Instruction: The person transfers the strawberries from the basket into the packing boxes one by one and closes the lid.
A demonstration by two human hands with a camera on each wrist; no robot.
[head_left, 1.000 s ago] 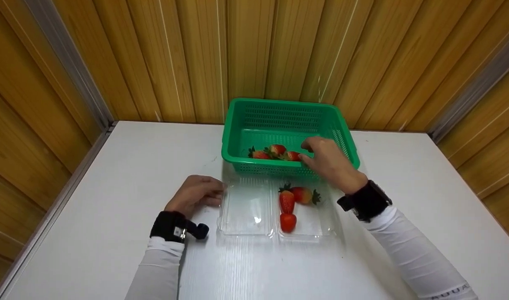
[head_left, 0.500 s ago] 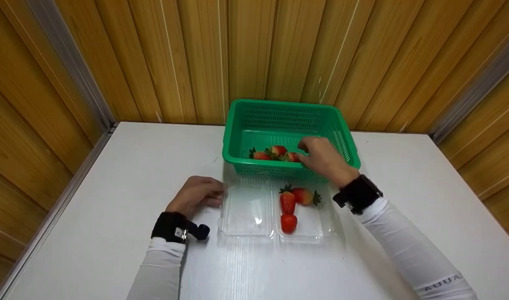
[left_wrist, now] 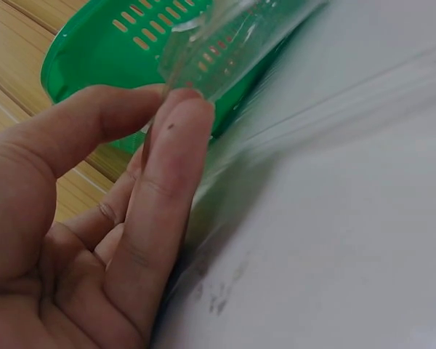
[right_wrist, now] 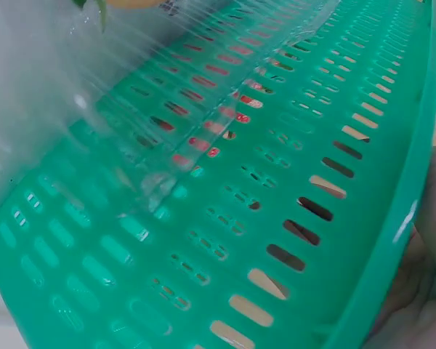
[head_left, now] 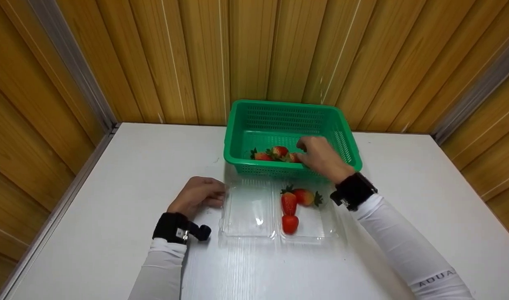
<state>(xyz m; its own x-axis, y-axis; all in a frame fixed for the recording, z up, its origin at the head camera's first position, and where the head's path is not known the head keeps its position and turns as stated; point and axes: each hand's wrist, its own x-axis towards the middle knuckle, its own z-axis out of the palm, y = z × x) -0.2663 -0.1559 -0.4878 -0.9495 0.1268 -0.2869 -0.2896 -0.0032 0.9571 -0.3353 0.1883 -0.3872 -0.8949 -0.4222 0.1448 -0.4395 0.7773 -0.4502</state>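
Observation:
My left hand (head_left: 198, 195) pinches the left edge of an open clear plastic clamshell box (head_left: 250, 214) between thumb and fingers; the left wrist view shows the thin plastic (left_wrist: 225, 43) at its fingertips. The box's right half holds three strawberries, one upright (head_left: 289, 203), one lying sideways (head_left: 305, 197) and one below (head_left: 290, 224). My right hand (head_left: 321, 156) reaches over the front rim into a green basket (head_left: 271, 164), its thumb right at a strawberry (head_left: 293, 158). I cannot tell whether it grips that berry, as the basket wall hides the lower fingers.
More strawberries (head_left: 280, 151) with green leaves lie to the left in the basket, behind its front rim. The basket stands against the box's back edge, near the wood-panelled wall (head_left: 254, 50). All of it rests on a white table (head_left: 154, 150).
My right hand has shifted slightly left in the basket, closer over the rightmost strawberry there. The left hand stays at the box's edge.

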